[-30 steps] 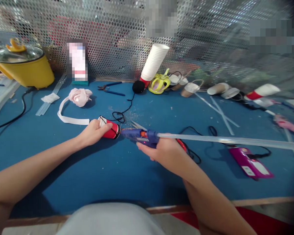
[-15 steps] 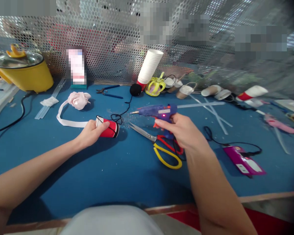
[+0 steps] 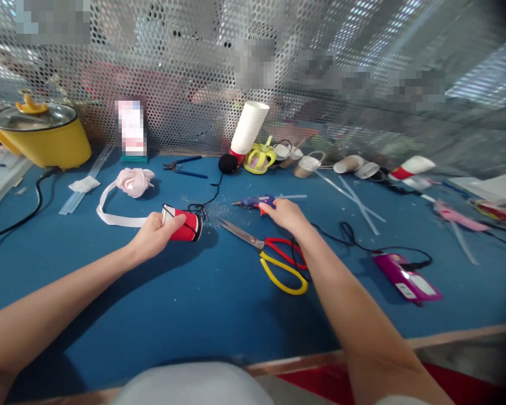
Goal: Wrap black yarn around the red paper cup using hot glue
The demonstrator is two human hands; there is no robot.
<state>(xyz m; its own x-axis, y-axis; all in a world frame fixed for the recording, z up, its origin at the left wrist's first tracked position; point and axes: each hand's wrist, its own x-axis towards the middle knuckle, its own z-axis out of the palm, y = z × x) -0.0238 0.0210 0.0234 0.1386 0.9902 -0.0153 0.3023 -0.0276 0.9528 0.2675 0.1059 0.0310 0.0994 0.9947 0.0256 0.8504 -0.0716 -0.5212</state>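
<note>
My left hand (image 3: 156, 233) is closed round a red and white paper cup (image 3: 188, 225) lying on its side, with black cord wound on it. Farther out, my right hand (image 3: 287, 214) grips a blue glue gun (image 3: 253, 202), its nozzle pointing left and a clear glue stick out of its back. Large scissors (image 3: 257, 246) with one red and one yellow handle lie between the two hands, blades partly apart. Black cord (image 3: 198, 209) trails from the cup area to a black ball of cord (image 3: 227, 163). White ribbon (image 3: 122, 219) curves from beside my left hand to a pale pink fabric bundle (image 3: 135, 183).
A yellow electric pot (image 3: 59, 140) stands at the left, near a propped phone (image 3: 130, 129). Pliers (image 3: 185, 167), stacked paper cups (image 3: 251, 126), a yellow woven basket (image 3: 259, 158) and small baskets line the mesh. A purple power strip (image 3: 407, 278) lies right, with loose glue sticks (image 3: 358, 202).
My right hand has carried the glue gun forward and lower, away from me, to the table beyond the scissors. My left hand still holds the cup in nearly the same place.
</note>
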